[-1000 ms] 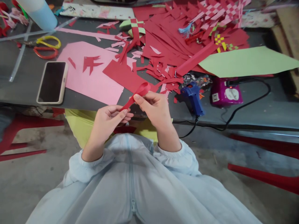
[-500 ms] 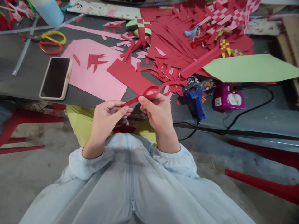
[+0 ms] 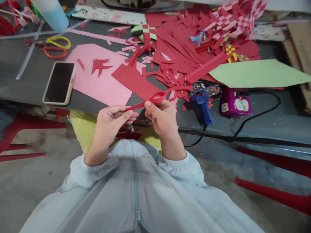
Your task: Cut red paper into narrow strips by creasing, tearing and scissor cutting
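Between both nearly closed hands [image 3: 137,118], a red strip [image 3: 139,105] is pinched.

Phone [image 3: 59,83] on the table [image 3: 19,89] at left, scissors [image 3: 57,48] right behind; over right, glue gun [image 3: 204,106] just left of the box [image 3: 235,105]!

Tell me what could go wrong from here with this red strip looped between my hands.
The looped red strip could slip or crease, since the left hand and right hand pinch it just with fingers. The glue gun lies near the right hand, beside paper scraps; if it is hot, which I can't tell, a brush might burn you. Its cord drops over the table edge by your right forearm, so a snag could drag the gun.
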Demonstrator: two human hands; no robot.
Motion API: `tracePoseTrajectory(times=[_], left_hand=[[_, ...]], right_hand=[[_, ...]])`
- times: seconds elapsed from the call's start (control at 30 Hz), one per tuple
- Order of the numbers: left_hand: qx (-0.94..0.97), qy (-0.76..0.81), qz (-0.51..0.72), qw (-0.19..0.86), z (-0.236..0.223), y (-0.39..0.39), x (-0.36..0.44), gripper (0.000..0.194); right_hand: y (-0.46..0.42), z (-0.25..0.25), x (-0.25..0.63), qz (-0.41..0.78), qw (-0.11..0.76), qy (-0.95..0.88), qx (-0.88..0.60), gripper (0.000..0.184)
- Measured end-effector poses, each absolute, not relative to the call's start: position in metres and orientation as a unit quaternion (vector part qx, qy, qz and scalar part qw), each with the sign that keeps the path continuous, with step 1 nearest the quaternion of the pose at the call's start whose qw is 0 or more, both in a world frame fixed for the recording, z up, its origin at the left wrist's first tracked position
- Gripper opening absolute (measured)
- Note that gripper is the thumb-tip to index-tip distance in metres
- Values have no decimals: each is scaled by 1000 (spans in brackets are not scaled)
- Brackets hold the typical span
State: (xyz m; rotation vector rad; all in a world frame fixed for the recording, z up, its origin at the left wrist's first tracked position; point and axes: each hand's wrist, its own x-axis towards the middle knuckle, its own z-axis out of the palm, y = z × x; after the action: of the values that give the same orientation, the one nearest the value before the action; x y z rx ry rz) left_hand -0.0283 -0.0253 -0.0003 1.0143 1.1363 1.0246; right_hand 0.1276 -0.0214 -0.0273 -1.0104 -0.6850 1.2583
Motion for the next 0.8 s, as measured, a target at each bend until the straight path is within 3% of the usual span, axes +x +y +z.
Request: tracePoseTrajectory(times=[0.3, 0.8], left_hand=[[440, 515, 414, 608, -1, -24, -29, 28], [404, 524, 369, 653, 4, -19, -45, 18]], right_hand=[[-21, -29, 129, 553, 629, -307, -452, 41], [-16, -27, 145, 507, 640, -318, -482, 42]])
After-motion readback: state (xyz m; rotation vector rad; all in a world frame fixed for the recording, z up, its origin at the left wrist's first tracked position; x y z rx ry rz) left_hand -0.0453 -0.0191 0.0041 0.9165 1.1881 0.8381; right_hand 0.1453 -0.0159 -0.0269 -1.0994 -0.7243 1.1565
